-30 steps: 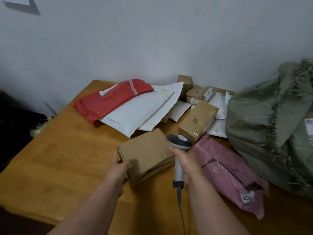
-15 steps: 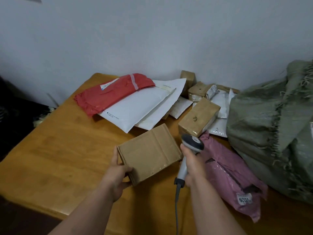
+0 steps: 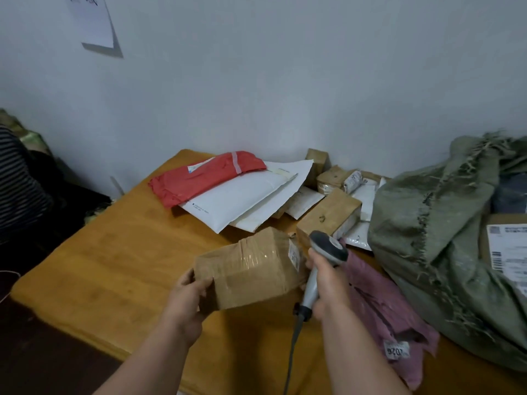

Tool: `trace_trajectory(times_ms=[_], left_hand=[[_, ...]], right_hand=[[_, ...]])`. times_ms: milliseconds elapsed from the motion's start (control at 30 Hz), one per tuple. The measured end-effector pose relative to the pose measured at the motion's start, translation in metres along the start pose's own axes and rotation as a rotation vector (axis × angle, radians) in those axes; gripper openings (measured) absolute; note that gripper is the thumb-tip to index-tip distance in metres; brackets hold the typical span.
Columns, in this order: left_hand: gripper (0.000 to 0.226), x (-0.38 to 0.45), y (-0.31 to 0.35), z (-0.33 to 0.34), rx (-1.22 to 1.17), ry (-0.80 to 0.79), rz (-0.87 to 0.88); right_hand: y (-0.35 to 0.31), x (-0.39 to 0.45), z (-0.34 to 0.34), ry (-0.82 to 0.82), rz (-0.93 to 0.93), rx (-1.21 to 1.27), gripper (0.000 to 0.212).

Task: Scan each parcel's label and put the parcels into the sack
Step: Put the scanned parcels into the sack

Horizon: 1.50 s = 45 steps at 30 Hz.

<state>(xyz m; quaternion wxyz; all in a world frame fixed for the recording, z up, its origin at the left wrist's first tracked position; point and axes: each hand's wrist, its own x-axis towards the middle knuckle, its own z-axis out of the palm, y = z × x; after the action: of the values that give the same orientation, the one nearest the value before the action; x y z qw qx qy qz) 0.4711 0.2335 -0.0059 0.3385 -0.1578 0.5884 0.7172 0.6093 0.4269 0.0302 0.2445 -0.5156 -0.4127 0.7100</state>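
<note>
Left hand (image 3: 186,293) grips the near-left corner of a brown cardboard box wrapped in clear tape (image 3: 251,269), fingers curled round the edge, holding it tilted above the orange-brown wooden tabletop (image 3: 114,266). Small white label with a barcode (image 3: 293,255) sits on the box's right end face, turned toward the scanner. Right hand (image 3: 330,283) is wrapped around the handle of a grey handheld barcode scanner (image 3: 325,260); scanner head is just beside that label, dark cable (image 3: 291,357) hangs down off the handle toward the near edge.

Right of the hands: pink plastic mailer bag (image 3: 385,309) lies flat on the tabletop, white tag reading 1026 upside down (image 3: 397,350) at its near end. Scanner head overlaps the bag's far end in view.

Far right: olive-green woven sack with frayed edges (image 3: 433,238), mouth open toward the right, slumped on the tabletop. Inside it, part of a parcel with a large white shipping label (image 3: 507,252) shows at the frame edge.

Far side of tabletop, near the pale wall (image 3: 285,81): red plastic mailer (image 3: 205,178) lying on top of a white padded envelope (image 3: 242,201), which overlaps a second white envelope (image 3: 288,178). Right of those, a tan taped box (image 3: 328,215), with more small brown boxes and white mailers stacked behind it against the wall; count unclear.

White paper sheet (image 3: 91,21) on the wall, upper left. Striped dark fabric (image 3: 17,178) at far left edge, off the tabletop.
</note>
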Motion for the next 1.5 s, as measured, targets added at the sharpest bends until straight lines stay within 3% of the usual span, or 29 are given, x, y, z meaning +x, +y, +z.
trace_trajectory(times_ms=[67, 167, 267, 400, 600, 800, 933, 1000, 1133, 1200, 1367, 1500], left_hand=[[0.044, -0.009, 0.003, 0.002, 0.012, -0.034, 0.031], [0.045, -0.021, 0.007, 0.005, 0.022, 0.003, 0.106], [0.016, -0.032, 0.013, 0.006, -0.069, -0.032, 0.1], [0.042, -0.031, 0.028, 0.012, -0.025, -0.071, 0.12], [0.04, -0.021, 0.055, 0.006, 0.042, -0.012, 0.228], [0.035, -0.016, 0.067, -0.011, 0.035, -0.113, 0.333], [0.03, -0.02, 0.066, -0.01, 0.007, -0.19, 0.261], [0.041, -0.02, 0.066, -0.009, -0.04, -0.197, 0.218], [0.109, -0.021, 0.07, -0.001, -0.152, -0.092, 0.189], [0.13, -0.028, 0.067, 0.009, -0.234, -0.099, 0.131], [0.137, -0.051, 0.039, 0.036, -0.079, -0.325, 0.034], [0.131, -0.041, 0.047, 0.032, -0.088, -0.348, 0.061]], right_hand=[[-0.004, -0.006, -0.001, -0.033, -0.002, 0.004, 0.052], [-0.007, -0.015, -0.001, -0.098, 0.015, -0.007, 0.053], [-0.008, -0.021, 0.0, -0.124, 0.0, -0.042, 0.046], [-0.009, -0.028, 0.007, -0.137, -0.023, -0.067, 0.034], [-0.002, -0.031, 0.028, -0.161, -0.016, 0.039, 0.033], [0.005, -0.043, 0.045, -0.196, 0.028, 0.149, 0.063], [0.008, -0.051, 0.054, -0.251, -0.013, 0.115, 0.075], [0.013, -0.055, 0.058, -0.275, -0.016, 0.102, 0.07], [0.02, -0.062, 0.064, -0.241, -0.026, 0.19, 0.056], [0.022, -0.066, 0.069, -0.215, -0.053, 0.252, 0.055], [0.02, -0.076, 0.078, -0.168, -0.184, 0.301, 0.062], [0.013, -0.074, 0.066, -0.022, -0.181, 0.243, 0.049]])
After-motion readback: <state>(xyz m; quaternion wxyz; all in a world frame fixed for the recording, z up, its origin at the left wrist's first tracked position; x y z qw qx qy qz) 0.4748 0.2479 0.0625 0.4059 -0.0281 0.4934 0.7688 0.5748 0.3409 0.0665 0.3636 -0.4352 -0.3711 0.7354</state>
